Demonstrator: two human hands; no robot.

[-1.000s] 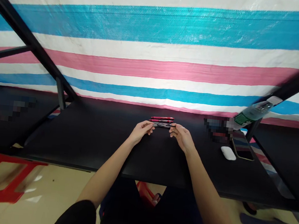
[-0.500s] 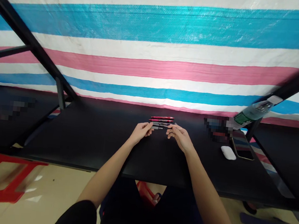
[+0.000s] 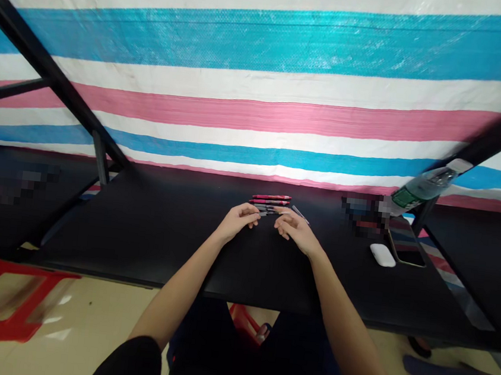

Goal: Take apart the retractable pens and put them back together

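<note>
Two red pens [image 3: 271,197] lie side by side on the black table, beyond my fingers. Closer to me are grey and black pens [image 3: 267,208], partly covered by my fingertips. My left hand [image 3: 238,222] has its thumb and forefinger closed at the end of a grey pen [image 3: 267,214], whose tip points right. My right hand [image 3: 295,231] is curled, its forefinger reaching the right ends of the dark pens; whatever its fingers pinch is too small to make out. One slim grey pen [image 3: 300,214] lies slanted just beyond the right hand.
On the right of the table [image 3: 138,229] are a white earbud case [image 3: 382,255], a phone [image 3: 406,242] and a tilted water bottle [image 3: 425,185], near a blurred patch. Black metal bars [image 3: 56,80] flank a striped sheet [image 3: 258,114]. A red stool [image 3: 1,298] stands at lower left.
My right hand has shifted slightly left with its fingers more curled. The slanted grey pen beyond it now shows more fully. My left hand has barely moved.
</note>
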